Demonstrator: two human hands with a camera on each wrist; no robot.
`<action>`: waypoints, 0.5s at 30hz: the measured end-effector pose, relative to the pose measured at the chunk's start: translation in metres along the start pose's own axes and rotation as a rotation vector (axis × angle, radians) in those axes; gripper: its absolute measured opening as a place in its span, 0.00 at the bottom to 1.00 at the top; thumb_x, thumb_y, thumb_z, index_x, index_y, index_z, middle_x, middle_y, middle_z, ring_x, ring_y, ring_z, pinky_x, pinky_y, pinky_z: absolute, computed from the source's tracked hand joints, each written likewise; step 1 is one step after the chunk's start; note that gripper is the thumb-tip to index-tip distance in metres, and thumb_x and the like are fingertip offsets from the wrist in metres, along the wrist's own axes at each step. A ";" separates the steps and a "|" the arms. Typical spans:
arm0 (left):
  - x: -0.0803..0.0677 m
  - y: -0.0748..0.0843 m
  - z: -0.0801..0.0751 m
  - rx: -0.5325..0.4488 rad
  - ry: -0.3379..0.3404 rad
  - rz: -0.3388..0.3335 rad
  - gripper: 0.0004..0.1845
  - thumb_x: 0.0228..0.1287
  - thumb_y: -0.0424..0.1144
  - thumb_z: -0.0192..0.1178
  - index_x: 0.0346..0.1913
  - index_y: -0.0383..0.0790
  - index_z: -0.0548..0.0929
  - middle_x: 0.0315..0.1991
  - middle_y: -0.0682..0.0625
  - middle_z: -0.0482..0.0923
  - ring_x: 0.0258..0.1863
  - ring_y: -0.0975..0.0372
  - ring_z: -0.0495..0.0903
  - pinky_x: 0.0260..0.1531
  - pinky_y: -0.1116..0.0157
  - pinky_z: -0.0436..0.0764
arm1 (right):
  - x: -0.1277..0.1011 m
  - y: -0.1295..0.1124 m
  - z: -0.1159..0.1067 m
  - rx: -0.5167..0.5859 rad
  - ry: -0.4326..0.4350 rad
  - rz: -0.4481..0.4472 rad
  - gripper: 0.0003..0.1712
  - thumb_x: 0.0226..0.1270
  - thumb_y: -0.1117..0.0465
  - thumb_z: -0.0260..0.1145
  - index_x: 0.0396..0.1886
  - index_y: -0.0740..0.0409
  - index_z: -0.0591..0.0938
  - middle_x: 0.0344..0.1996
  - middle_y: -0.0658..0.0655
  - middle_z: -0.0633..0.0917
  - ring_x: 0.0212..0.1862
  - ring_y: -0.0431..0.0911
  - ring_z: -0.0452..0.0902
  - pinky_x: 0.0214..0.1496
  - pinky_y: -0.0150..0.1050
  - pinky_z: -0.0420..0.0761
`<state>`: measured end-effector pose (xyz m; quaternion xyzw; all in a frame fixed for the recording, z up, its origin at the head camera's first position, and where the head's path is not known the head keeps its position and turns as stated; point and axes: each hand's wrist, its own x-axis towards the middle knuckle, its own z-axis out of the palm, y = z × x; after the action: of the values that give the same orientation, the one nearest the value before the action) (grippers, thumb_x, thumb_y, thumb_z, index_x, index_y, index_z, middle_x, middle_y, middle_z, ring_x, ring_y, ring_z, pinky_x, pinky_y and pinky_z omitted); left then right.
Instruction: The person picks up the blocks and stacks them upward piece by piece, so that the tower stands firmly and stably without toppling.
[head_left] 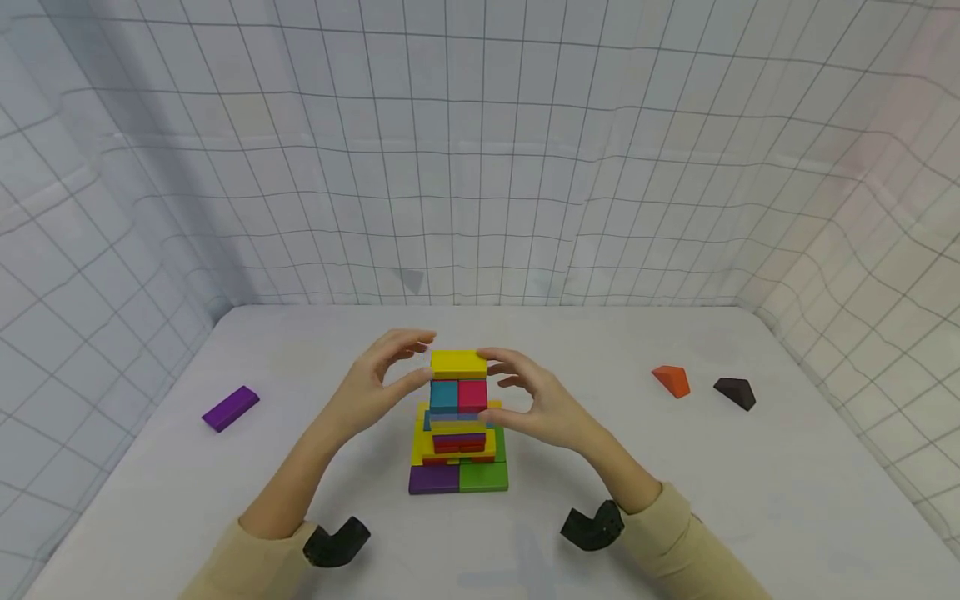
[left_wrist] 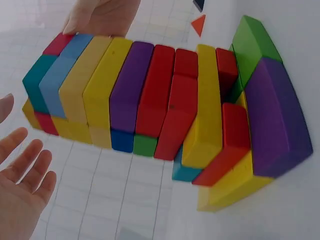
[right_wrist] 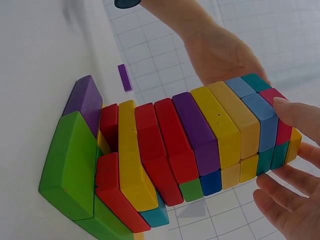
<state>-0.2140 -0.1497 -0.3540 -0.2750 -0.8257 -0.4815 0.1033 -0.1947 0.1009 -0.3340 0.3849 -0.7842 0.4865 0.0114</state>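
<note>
A tall tower of coloured wooden blocks stands on the table, with a purple block and a green block at the front of its base. Topmost is a yellow block, above a teal block and a pink block. My left hand is raised beside the upper left, fingers loosely spread and apart from the blocks in the left wrist view. At the upper right, my right hand has its thumb against or very near the pink block; its other fingers reach along the tower's far side.
A purple block lies at the left of the white table. An orange wedge and a black wedge lie at the right. Gridded white cloth hangs behind and at both sides. Each wrist bears a black camera.
</note>
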 end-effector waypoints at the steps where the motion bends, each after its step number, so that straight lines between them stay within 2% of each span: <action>1: -0.003 -0.005 -0.005 0.014 0.037 0.008 0.23 0.60 0.34 0.60 0.59 0.39 0.71 0.57 0.47 0.70 0.53 0.59 0.69 0.58 0.63 0.69 | 0.000 0.000 0.000 0.000 0.000 0.001 0.37 0.52 0.72 0.68 0.62 0.69 0.63 0.60 0.65 0.69 0.55 0.55 0.69 0.55 0.51 0.73; 5: -0.023 -0.039 -0.034 0.109 0.229 0.032 0.22 0.57 0.28 0.61 0.57 0.35 0.73 0.53 0.44 0.73 0.51 0.67 0.69 0.54 0.77 0.65 | 0.000 0.000 0.000 0.002 0.003 -0.001 0.37 0.52 0.72 0.68 0.62 0.69 0.63 0.60 0.65 0.69 0.55 0.55 0.69 0.55 0.51 0.73; 7: -0.037 -0.059 -0.050 0.159 0.326 0.022 0.23 0.53 0.25 0.62 0.54 0.32 0.75 0.50 0.40 0.74 0.49 0.71 0.68 0.52 0.79 0.64 | 0.000 0.000 0.001 0.002 0.005 -0.002 0.37 0.52 0.72 0.68 0.62 0.69 0.64 0.60 0.65 0.69 0.55 0.55 0.69 0.55 0.51 0.73; 10: -0.064 -0.087 -0.072 0.260 0.422 -0.064 0.23 0.51 0.26 0.64 0.53 0.31 0.76 0.50 0.39 0.72 0.50 0.75 0.65 0.51 0.81 0.60 | 0.000 -0.001 0.001 0.001 0.006 -0.001 0.37 0.52 0.72 0.68 0.62 0.69 0.64 0.60 0.65 0.69 0.55 0.55 0.69 0.55 0.52 0.73; 12: -0.083 -0.103 -0.085 0.321 0.459 -0.142 0.22 0.51 0.27 0.65 0.52 0.31 0.76 0.51 0.38 0.71 0.52 0.69 0.66 0.51 0.81 0.59 | 0.000 -0.001 0.001 0.002 0.005 0.001 0.36 0.52 0.71 0.68 0.61 0.69 0.64 0.59 0.65 0.69 0.55 0.55 0.69 0.55 0.52 0.73; 15: -0.108 -0.119 -0.101 0.388 0.468 -0.232 0.23 0.51 0.29 0.65 0.52 0.31 0.75 0.53 0.34 0.69 0.57 0.51 0.65 0.60 0.68 0.59 | 0.000 -0.001 0.001 0.006 0.002 0.002 0.36 0.52 0.71 0.68 0.61 0.69 0.64 0.59 0.65 0.69 0.55 0.55 0.69 0.55 0.52 0.73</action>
<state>-0.2001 -0.3203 -0.4371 -0.0361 -0.8819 -0.3738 0.2851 -0.1938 0.1001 -0.3335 0.3838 -0.7831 0.4892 0.0107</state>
